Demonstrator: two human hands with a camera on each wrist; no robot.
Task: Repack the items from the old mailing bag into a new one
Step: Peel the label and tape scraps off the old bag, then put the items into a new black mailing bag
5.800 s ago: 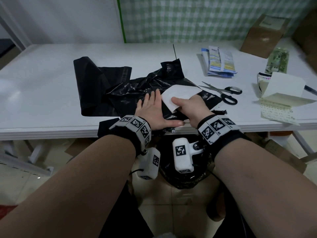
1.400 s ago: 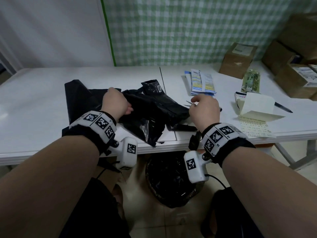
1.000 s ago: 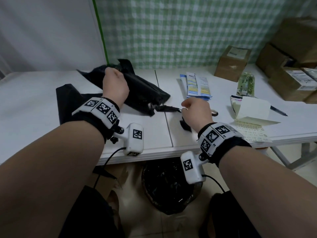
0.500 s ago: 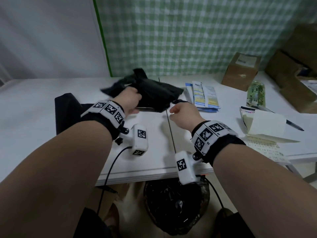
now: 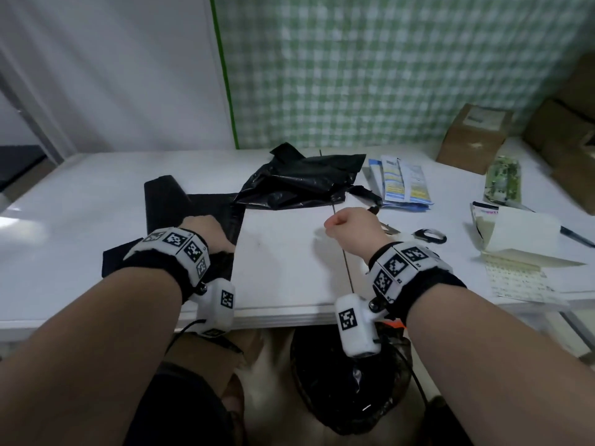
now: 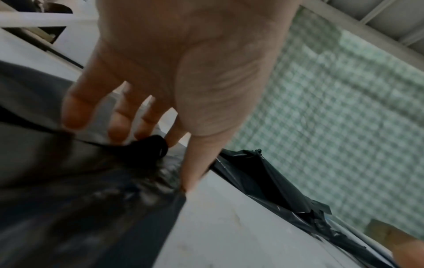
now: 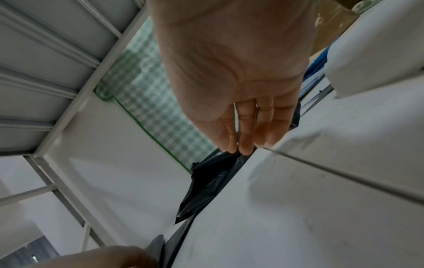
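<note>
The crumpled old black mailing bag (image 5: 299,183) lies at the back middle of the white table (image 5: 283,262). A flat new black mailing bag (image 5: 180,207) lies to its left, reaching the front edge. My left hand (image 5: 209,230) rests on the flat bag's right edge. In the left wrist view its straight fingers (image 6: 75,116) touch a fold of that bag (image 6: 80,199). My right hand (image 5: 347,226) hovers over bare table, fingers relaxed and holding nothing. The right wrist view shows the old bag (image 7: 213,181) beyond its fingertips.
Blue-and-white packets (image 5: 399,183) lie right of the old bag. Scissors (image 5: 428,235), label sheets (image 5: 521,233) and a pen (image 5: 576,236) sit at the right. A cardboard box (image 5: 473,136) and a green packet (image 5: 504,178) stand behind. A lined bin (image 5: 351,381) sits under the table.
My left hand carried the crumpled old bag to the back of the table, let it go and came back onto the flat bag. My right hand drew back, empty.
</note>
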